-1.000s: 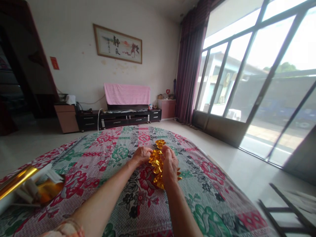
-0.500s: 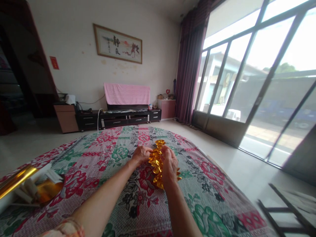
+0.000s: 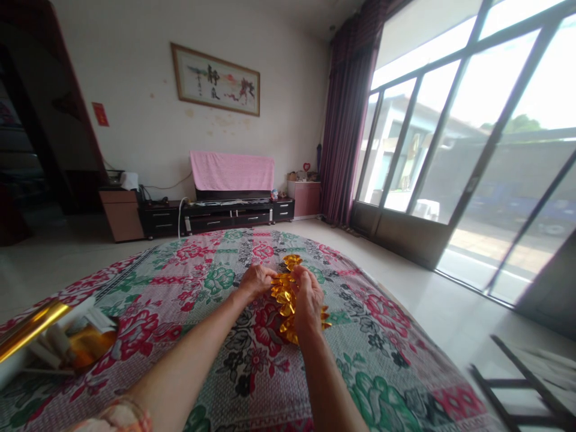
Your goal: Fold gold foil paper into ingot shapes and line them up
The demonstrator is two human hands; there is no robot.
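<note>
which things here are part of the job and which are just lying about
Part of the job:
gold foil petals, in left grip and right grip
flowered cloth beneath, as work surface
gold roll, probably material

Just lying about:
pink cloth
framed picture
red heart ornament

L sleeve (image 3: 117,416): pale, orange-pink ptn, rumpled | forearms (image 3: 193,354) & fingers (image 3: 306,279) bare

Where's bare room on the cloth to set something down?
Bare cloth: right of the right hand and gold foil pieces, out to its edge; between left forearm and lower-left container. Crowded: between right hand and left hand, and the container.
</note>
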